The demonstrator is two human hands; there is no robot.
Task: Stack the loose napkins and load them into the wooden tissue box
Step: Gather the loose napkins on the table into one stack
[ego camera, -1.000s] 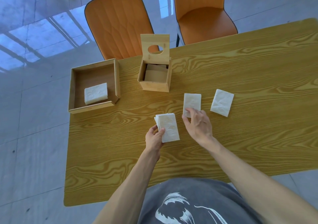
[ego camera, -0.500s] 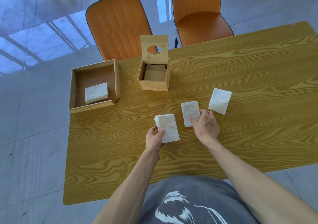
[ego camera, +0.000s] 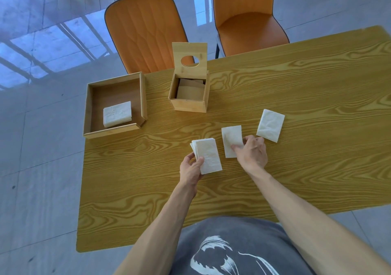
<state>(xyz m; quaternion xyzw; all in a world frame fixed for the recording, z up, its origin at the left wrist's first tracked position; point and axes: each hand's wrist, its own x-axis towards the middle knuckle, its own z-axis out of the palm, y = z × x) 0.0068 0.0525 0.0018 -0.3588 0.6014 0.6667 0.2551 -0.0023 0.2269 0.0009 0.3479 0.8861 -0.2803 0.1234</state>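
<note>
My left hand (ego camera: 191,170) grips a fanned stack of white napkins (ego camera: 208,155) by its near left corner, just above the table. Right of it lies a single napkin (ego camera: 231,138); my right hand (ego camera: 252,152) pinches its near right edge with thumb and fingers. A second loose napkin (ego camera: 270,125) lies flat farther right, untouched. The wooden tissue box (ego camera: 189,103) stands behind them with its lid (ego camera: 189,60) raised upright, a round hole in the lid. Tan folded paper shows inside the box.
A shallow wooden tray (ego camera: 115,130) at the table's left edge holds a stack of napkins (ego camera: 117,114). Two orange chairs (ego camera: 146,29) stand beyond the far edge of the wooden table (ego camera: 296,97). Tiled floor lies to the left.
My right hand has slid the middle napkin toward me and closed its fingers on the napkin's near edge. The left hand and its stack have stayed put.
</note>
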